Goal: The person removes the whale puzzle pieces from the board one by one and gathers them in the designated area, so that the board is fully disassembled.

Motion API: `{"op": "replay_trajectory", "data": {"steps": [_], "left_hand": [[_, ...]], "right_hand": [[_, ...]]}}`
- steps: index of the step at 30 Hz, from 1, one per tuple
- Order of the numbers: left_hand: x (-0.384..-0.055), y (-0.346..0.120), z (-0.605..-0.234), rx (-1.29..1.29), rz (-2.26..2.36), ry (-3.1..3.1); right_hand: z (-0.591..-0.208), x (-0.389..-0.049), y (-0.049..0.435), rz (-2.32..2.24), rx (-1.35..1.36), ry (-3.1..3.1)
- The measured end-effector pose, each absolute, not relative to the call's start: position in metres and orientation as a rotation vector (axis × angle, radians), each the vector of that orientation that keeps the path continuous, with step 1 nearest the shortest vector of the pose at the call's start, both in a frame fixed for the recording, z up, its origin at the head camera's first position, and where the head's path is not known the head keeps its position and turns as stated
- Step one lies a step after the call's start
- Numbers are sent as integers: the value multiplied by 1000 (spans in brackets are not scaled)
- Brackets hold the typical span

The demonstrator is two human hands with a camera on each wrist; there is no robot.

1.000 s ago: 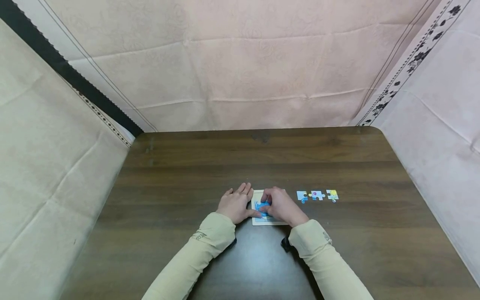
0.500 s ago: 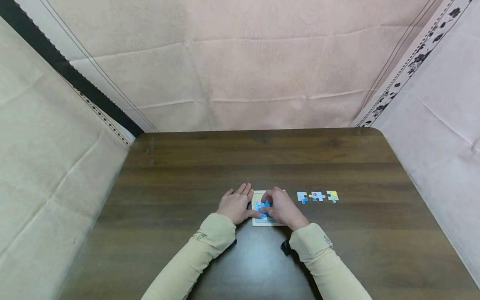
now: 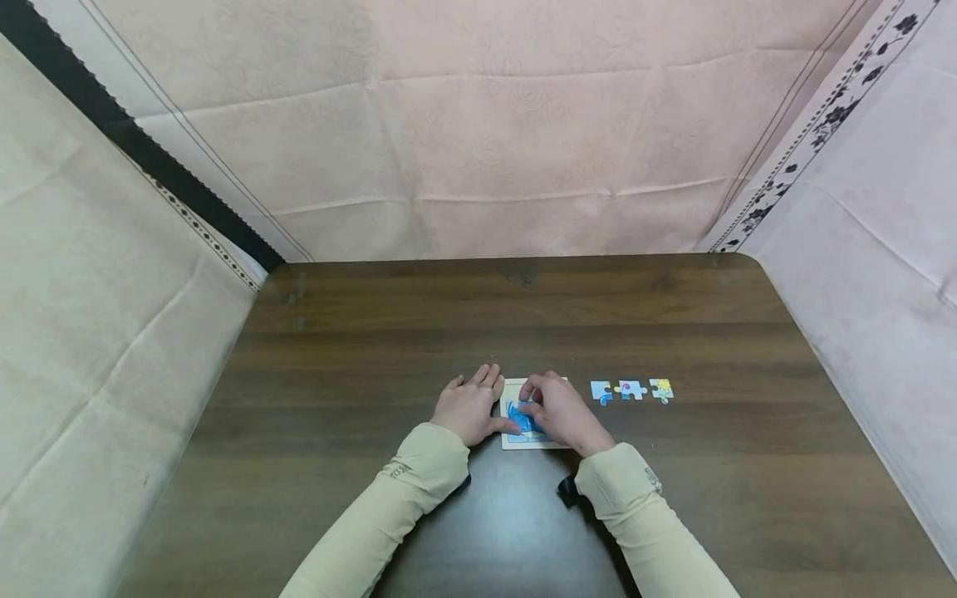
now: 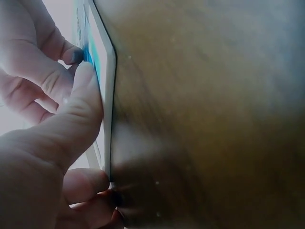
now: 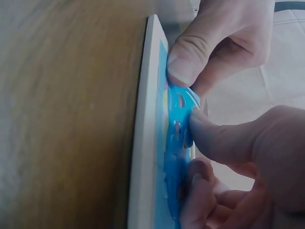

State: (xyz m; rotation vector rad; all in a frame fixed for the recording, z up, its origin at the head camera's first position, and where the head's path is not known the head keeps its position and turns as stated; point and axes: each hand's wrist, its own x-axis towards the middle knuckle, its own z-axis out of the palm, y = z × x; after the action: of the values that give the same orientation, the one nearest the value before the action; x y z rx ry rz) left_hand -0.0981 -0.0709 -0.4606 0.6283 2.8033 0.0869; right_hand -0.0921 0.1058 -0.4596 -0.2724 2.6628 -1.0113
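A small jigsaw board with a pale frame and a blue picture lies on the table between the hands. My left hand rests flat at its left side, fingers straight and spread, with the thumb reaching over the frame onto the picture. From the right, my right hand comes over the board, its thumb and curled fingers pinching a blue puzzle piece at the picture's surface. In the right wrist view the left thumb presses close beside that piece. The right hand covers the board's right part in the head view.
Three loose puzzle pieces lie in a row to the right of the board: a blue one, a middle one and one with yellow. Pale cloth hangs behind the wooden table and along both sides.
The right fingertips shift slightly over the blue picture, and its blue area looks more continuous beside them. The left hand and the loose pieces stay in place.
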Motion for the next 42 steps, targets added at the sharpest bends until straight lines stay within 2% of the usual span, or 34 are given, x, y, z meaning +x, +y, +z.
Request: {"op": "replay_trajectory", "data": {"steps": [42], "left_hand": [[-97,-67,-456,612,43,2790]], "right_hand": [[-462,-90,122,-1489,-22,2475]]}}
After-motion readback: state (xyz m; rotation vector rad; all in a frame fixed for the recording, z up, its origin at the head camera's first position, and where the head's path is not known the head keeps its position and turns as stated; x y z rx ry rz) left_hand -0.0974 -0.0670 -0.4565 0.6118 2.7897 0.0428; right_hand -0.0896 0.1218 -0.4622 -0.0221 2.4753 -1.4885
